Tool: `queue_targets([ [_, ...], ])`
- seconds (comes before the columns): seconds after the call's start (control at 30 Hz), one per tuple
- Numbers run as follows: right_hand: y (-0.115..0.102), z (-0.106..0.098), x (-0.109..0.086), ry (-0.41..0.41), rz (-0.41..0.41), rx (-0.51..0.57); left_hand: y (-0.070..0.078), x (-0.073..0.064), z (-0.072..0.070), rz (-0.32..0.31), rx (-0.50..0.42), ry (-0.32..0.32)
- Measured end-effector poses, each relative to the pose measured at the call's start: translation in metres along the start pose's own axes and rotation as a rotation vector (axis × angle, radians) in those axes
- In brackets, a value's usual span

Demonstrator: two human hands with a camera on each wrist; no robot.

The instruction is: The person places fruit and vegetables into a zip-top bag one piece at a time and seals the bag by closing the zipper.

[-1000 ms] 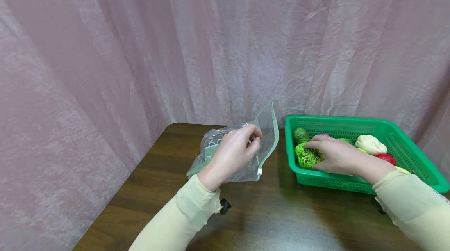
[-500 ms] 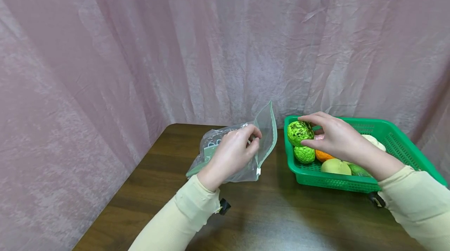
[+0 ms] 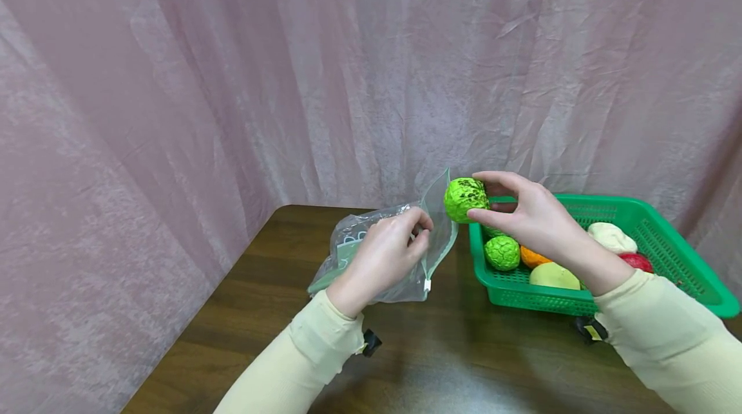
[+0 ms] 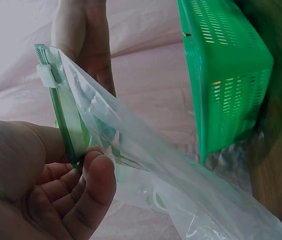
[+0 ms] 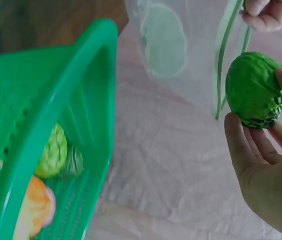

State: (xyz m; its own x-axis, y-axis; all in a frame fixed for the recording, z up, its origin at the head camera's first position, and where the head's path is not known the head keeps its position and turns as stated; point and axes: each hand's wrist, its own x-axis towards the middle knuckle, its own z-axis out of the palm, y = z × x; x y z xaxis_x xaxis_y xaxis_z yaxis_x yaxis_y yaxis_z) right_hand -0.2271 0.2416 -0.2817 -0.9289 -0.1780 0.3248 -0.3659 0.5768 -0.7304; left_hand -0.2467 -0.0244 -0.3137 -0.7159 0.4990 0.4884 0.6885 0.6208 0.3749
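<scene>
My left hand [image 3: 385, 246] pinches the mouth edge of a clear zip bag [image 3: 406, 285] with a pale green zip strip. In the left wrist view, thumb and fingers close on that strip [image 4: 63, 117], below the white slider [image 4: 46, 76]. The bag's mouth gapes toward the right. My right hand [image 3: 536, 217] holds a bumpy bright-green ball [image 3: 462, 200] with dark flecks, resembling a toy vegetable, between thumb and fingers. The ball overlaps the bag's opening in the head view, and in the right wrist view it sits right beside the zip edges.
A green perforated basket [image 3: 484, 282] stands at the right. Inside show a green bumpy ball [image 3: 502, 253], an orange piece [image 3: 532, 257], a yellow-green round piece [image 3: 554, 275], a white lump [image 3: 610, 237] and a red piece [image 3: 636, 262]. A pink curtain [image 3: 371, 79] hangs behind the wooden table [image 3: 249, 311].
My right hand has lifted the flecked green ball out of the basket and carried it left to the bag's mouth. My left hand has stayed in place on the bag.
</scene>
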Motion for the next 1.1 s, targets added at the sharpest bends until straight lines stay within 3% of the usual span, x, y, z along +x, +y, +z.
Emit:
queue_targets([
  [0.1, -0.003, 0.006, 0.003, -0.013, 0.028, 0.052, 0.0, 0.0, 0.0, -0.005, -0.001, -0.005],
  [0.27, -0.005, 0.018, 0.009, 0.007, 0.019, 0.049, 0.001, 0.0, -0.002, 0.003, -0.006, 0.0],
  [0.83, 0.0, 0.036, 0.016, 0.011, -0.053, -0.262, 0.004, 0.004, -0.006, 0.029, -0.021, 0.042],
  [1.1, -0.001, 0.039, 0.011, 0.001, -0.035, -0.321, 0.004, 0.004, -0.007, 0.023, -0.023, 0.048],
])
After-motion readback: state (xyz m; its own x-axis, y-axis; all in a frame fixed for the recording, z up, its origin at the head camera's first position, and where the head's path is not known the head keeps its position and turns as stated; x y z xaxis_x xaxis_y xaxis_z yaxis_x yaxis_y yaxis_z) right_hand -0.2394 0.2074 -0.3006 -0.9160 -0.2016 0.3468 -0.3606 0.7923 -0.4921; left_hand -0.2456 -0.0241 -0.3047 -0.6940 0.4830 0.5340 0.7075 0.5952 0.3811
